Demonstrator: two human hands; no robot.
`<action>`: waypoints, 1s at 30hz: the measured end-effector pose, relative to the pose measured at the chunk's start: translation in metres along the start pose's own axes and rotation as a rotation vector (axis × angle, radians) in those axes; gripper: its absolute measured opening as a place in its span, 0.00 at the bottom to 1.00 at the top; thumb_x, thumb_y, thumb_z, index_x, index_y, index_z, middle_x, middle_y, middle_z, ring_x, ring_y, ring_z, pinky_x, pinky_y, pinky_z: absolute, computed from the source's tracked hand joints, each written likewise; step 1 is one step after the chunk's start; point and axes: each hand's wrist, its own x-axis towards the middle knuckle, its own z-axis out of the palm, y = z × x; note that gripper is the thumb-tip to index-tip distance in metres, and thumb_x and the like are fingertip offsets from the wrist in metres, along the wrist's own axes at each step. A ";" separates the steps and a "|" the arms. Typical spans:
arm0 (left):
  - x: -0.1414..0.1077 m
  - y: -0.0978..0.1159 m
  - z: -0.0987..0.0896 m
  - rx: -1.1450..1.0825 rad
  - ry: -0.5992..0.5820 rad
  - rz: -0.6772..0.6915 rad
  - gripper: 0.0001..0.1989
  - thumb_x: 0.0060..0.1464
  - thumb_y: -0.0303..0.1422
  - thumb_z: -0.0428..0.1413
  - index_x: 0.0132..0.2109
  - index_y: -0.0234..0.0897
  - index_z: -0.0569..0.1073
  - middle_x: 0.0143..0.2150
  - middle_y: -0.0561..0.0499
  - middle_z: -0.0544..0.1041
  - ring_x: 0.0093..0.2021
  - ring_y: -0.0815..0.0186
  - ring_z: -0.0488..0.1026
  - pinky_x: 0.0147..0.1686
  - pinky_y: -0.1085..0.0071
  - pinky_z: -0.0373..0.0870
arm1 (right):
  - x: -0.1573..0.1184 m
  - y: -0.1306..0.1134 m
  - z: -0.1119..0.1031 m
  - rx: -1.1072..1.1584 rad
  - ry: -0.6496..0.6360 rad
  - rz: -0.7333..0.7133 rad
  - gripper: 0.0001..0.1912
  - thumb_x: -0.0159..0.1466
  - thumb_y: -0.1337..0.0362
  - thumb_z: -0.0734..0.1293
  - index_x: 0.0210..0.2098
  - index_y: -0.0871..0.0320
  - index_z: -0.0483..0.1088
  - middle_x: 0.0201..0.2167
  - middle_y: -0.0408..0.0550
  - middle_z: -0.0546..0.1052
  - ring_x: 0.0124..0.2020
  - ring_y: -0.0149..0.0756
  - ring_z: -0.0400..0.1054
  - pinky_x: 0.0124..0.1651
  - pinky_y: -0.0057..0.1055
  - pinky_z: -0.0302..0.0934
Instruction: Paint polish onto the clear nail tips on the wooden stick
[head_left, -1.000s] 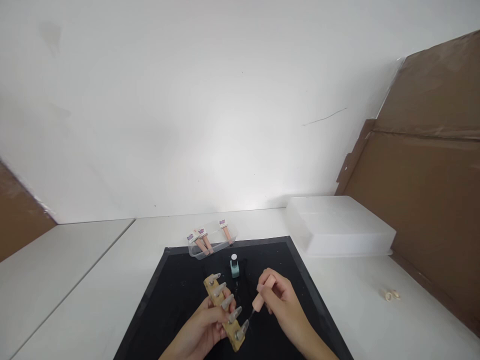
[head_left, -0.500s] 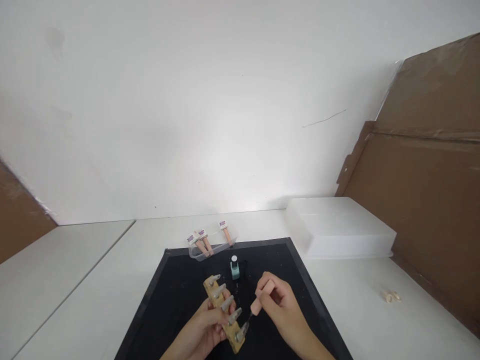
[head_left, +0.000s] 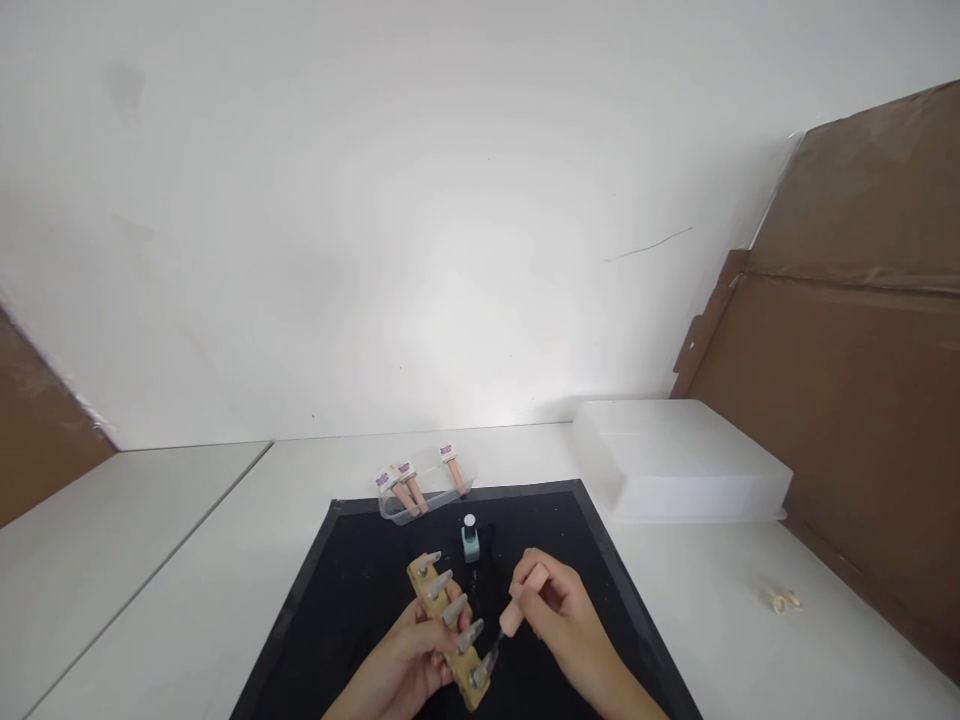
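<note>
while our left hand (head_left: 412, 650) grips the wooden strip (head_left: 459, 664), seemingly to steady it, our right hand (head_left: 559, 612) pinches a pink-handled tool (head_left: 514, 617), thin end below the fingers (head_left: 537, 609)

A wooden strip (head_left: 459, 662), light yellowish-brown, is held slantwise in the near middle, its far end to the left and its near end to the right. Five clear nail tips (head_left: 454, 608) stand along it in a row, pointing right and away. Just right of its near end, a brush (head_left: 514, 617) with a pale pink handle is held tilted, its thin tip down and left at the nearest nail tip; contact is unclear.
</note>
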 end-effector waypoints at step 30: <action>-0.009 0.008 0.007 -0.023 -0.004 -0.007 0.14 0.32 0.18 0.54 0.30 0.36 0.68 0.25 0.57 0.70 0.25 0.74 0.63 0.30 0.73 0.59 | -0.001 -0.004 0.000 0.102 -0.024 0.048 0.13 0.55 0.58 0.66 0.22 0.59 0.63 0.16 0.36 0.61 0.15 0.24 0.50 0.19 0.24 0.44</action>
